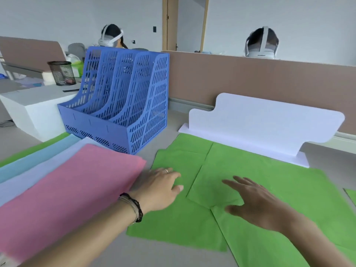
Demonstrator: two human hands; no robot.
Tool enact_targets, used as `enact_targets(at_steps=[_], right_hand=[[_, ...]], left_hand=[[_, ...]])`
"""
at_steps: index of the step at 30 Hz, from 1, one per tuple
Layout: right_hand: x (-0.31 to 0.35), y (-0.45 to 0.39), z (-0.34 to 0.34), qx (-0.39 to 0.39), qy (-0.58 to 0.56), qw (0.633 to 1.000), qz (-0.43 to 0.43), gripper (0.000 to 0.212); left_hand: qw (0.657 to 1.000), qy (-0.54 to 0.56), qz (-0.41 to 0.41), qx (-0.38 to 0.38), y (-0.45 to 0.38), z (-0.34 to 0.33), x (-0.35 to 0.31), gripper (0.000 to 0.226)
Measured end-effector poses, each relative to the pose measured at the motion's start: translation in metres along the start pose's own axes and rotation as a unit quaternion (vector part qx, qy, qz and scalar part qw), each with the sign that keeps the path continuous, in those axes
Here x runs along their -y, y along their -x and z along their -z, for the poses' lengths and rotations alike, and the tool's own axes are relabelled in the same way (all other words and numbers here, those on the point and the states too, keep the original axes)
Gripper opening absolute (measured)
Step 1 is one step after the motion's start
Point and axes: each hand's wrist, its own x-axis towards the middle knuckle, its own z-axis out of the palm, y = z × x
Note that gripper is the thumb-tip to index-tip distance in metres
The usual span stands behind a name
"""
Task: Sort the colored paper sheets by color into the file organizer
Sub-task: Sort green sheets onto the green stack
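**A:** As far as the slots are showing, is anything sitting in the blue file organizer (117,97) yet?

**B:** Nothing I can make out. It is standing at about 11 o'clock on the desk, and through the perforated walls its 3 compartments are looking bare, so the sorting is reading as not yet started.

**A:** Where are the sheets lying?

**B:** The green paper sheets (260,182) are overlapping each other flat from 12 to 4 o'clock, just in front of the white stand (265,122). At 9 o'clock a fanned stack is lying with the pink sheet (73,189) on top, then a lavender sheet (44,170), a light blue sheet (34,157) and a green edge peeking out beneath.

**A:** And the hands?

**B:** The left hand (159,189) is resting on the green paper by the pink sheet's corner, fingers loosely bent and gripping nothing. The right hand (256,205) is spreading flat over the green, fingers apart, also holding nothing.

**A:** So what is remaining?

**B:** I am judging that everything is: gathering the greens, then filing each color.
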Motion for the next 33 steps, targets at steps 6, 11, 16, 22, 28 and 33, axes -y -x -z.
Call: enact_targets(at_steps=[6,11,16,22,28,33], right_hand=[[-0.075,0.034,0.008,0.108,0.0,0.992,-0.064,0.13],[-0.1,0.009,-0.008,-0.008,-0.009,0.99,-0.14,0.108],[-0.107,-0.019,-0.009,-0.106,0.006,0.964,-0.242,0.081],[-0.115,-0.005,-0.004,-0.043,0.012,0.964,-0.262,0.081],[-0.083,-0.018,-0.003,-0.076,-0.013,0.976,-0.204,0.076],[-0.124,0.016,0.014,-0.015,-0.054,0.986,-0.16,0.096]], left_hand=[[0.999,0.019,0.007,0.028,-0.042,-0.011,-0.027,0.068],[0.998,0.042,0.032,0.025,-0.061,-0.028,-0.045,0.079],[0.994,0.065,0.084,-0.027,-0.067,-0.027,-0.045,0.083],[0.991,0.023,0.129,0.018,-0.071,-0.027,-0.032,0.091],[0.994,0.073,0.08,-0.01,-0.063,-0.035,-0.06,0.095],[0.996,0.021,0.081,0.03,-0.056,-0.041,-0.051,0.117]])
